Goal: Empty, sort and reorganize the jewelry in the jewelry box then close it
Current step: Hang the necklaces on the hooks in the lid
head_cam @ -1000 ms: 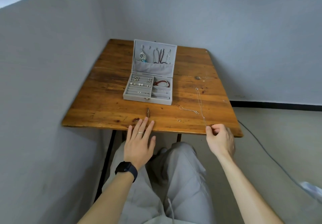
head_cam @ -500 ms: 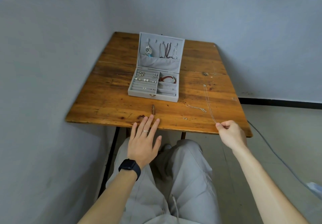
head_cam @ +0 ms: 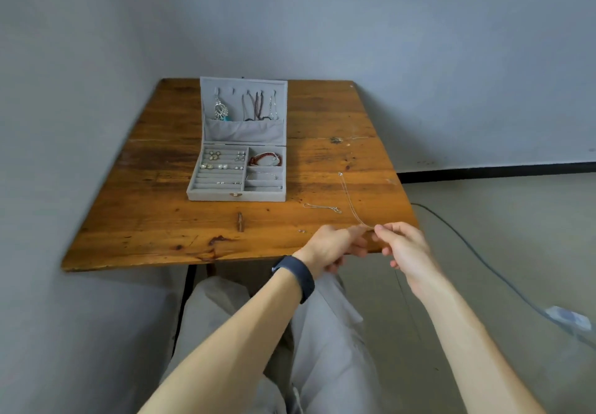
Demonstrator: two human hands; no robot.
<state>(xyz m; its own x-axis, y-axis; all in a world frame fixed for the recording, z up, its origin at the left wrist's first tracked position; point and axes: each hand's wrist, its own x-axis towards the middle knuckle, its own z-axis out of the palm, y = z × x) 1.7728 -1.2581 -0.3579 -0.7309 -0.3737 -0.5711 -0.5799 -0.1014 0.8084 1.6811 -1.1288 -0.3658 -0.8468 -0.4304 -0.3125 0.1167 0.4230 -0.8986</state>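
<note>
An open grey jewelry box (head_cam: pixel 237 197) stands mid-table, its lid upright with necklaces and an earring hanging inside. Earrings fill the left slots and a red bracelet (head_cam: pixel 265 159) lies in the right compartment. A thin silver necklace chain (head_cam: pixel 350 199) stretches across the wood to the table's front edge. My right hand (head_cam: pixel 404 249) pinches its near end. My left hand (head_cam: pixel 333 247) has its fingertips at the same end of the chain. A shorter silver chain (head_cam: pixel 322 208) and a tiny stud (head_cam: pixel 301 230) lie loose nearby.
The wooden table (head_cam: pixel 145 220) sits in a corner between grey walls. A small metal piece (head_cam: pixel 336 140) lies at the right near the board seam. A grey cable (head_cam: pixel 483 268) runs across the floor on the right. My lap is under the front edge.
My left hand left the table's front edge and moved right to meet my right hand at the chain's near end. The camera tilted slightly.
</note>
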